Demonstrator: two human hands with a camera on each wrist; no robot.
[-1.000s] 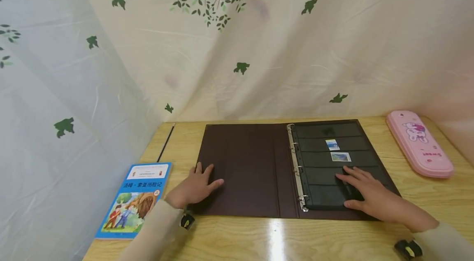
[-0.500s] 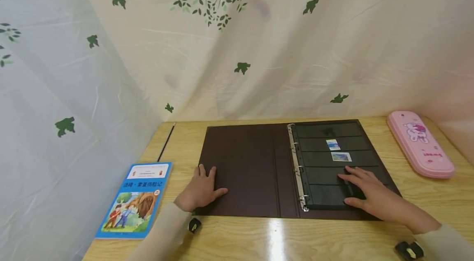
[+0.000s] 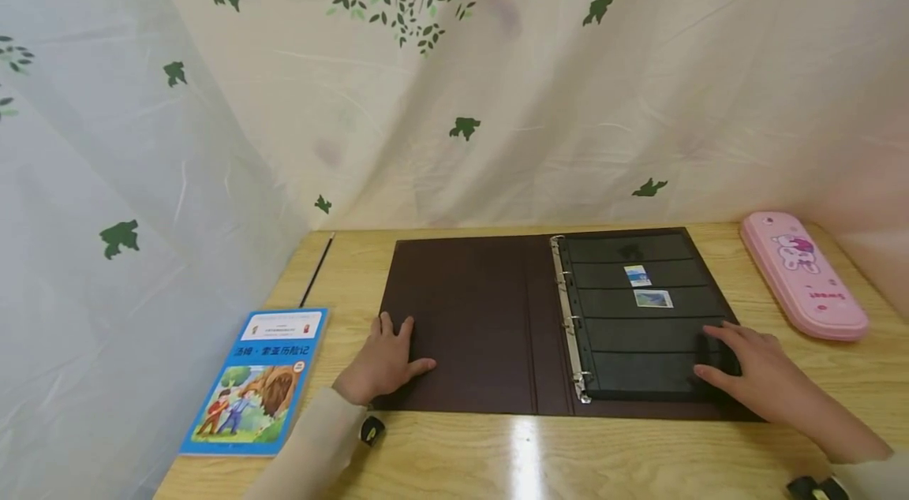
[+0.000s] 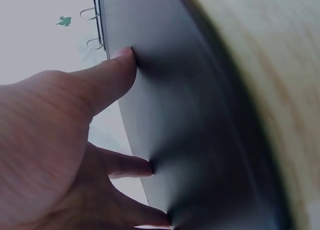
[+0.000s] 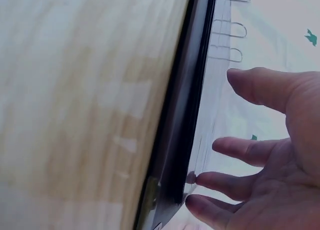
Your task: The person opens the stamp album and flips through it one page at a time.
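A dark brown ring binder [image 3: 461,326] lies spread flat on the table. Black pocket pages [image 3: 639,334] fill its right side, held by metal rings [image 3: 570,322]. Two stamps show in the pockets: a blue and white one [image 3: 637,276] and, just below, a landscape one [image 3: 653,299]. My left hand [image 3: 383,362] rests with spread fingers on the left cover's outer edge; in the left wrist view its fingertips touch the cover. My right hand [image 3: 760,374] is over the lower right edge of the pages, fingers spread, holding nothing. In the right wrist view one fingertip comes close to the page edge.
On the left lies a blue storybook [image 3: 256,382], with a thin black pencil-like stick [image 3: 316,270] behind it. A pink pencil case [image 3: 802,275] sits at the right. A leaf-patterned curtain [image 3: 497,90] rises behind the wooden table [image 3: 454,453].
My right hand has shifted right, from over the lower pockets to the page's outer edge. The left hand moved slightly right onto the cover, then stayed. Binder and stamps look unmoved.
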